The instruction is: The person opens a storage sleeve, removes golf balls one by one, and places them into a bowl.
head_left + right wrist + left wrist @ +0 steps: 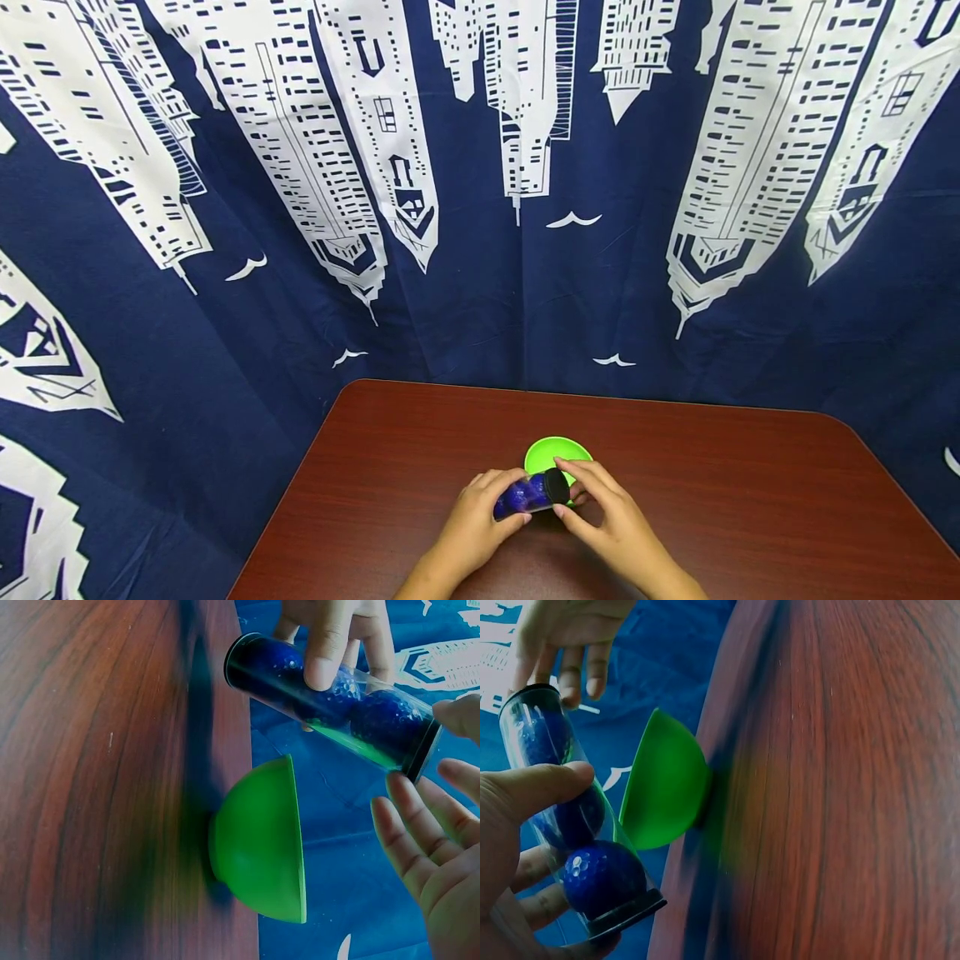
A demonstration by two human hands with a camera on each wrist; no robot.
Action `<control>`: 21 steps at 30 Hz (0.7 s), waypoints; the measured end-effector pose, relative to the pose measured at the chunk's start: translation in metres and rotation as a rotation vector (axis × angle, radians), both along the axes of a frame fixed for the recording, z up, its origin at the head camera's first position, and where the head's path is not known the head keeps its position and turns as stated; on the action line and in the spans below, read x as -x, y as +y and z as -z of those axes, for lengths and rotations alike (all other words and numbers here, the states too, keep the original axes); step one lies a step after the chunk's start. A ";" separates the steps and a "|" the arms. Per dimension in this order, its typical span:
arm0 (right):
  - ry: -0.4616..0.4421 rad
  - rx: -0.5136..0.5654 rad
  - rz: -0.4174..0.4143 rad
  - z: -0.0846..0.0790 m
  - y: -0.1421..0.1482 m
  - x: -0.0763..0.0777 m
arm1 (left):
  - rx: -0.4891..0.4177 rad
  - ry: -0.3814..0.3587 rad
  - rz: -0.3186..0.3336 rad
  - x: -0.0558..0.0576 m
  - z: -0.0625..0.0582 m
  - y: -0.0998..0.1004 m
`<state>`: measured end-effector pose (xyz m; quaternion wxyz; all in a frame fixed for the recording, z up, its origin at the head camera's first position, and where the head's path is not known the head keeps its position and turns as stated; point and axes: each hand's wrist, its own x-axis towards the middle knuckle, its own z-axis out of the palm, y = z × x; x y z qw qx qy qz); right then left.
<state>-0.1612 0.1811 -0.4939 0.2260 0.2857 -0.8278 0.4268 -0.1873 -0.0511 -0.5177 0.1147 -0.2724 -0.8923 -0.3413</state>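
A clear tube (522, 496) with black ends holds three dimpled blue golf balls (604, 877). My left hand (474, 518) grips the tube around its middle, thumb on the near side and fingers behind. The tube lies tilted in the air, above the table. At its right end is a black cap (557, 486), with the thumb and fingertips of my right hand (618, 529) at opposite edges of it. The other fingers of that hand are loosely spread in the right wrist view. Just beyond the tube, a green bowl (259, 840) stands upright on the table, partly hidden in the head view.
The brown wood-grain table (420, 442) has rounded far corners. Behind and to the left of it hangs a dark blue cloth (480, 317) printed with white upside-down buildings and birds.
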 end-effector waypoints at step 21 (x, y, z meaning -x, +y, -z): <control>0.018 -0.029 -0.096 -0.002 0.007 0.000 | 0.180 0.014 0.021 -0.010 -0.011 0.003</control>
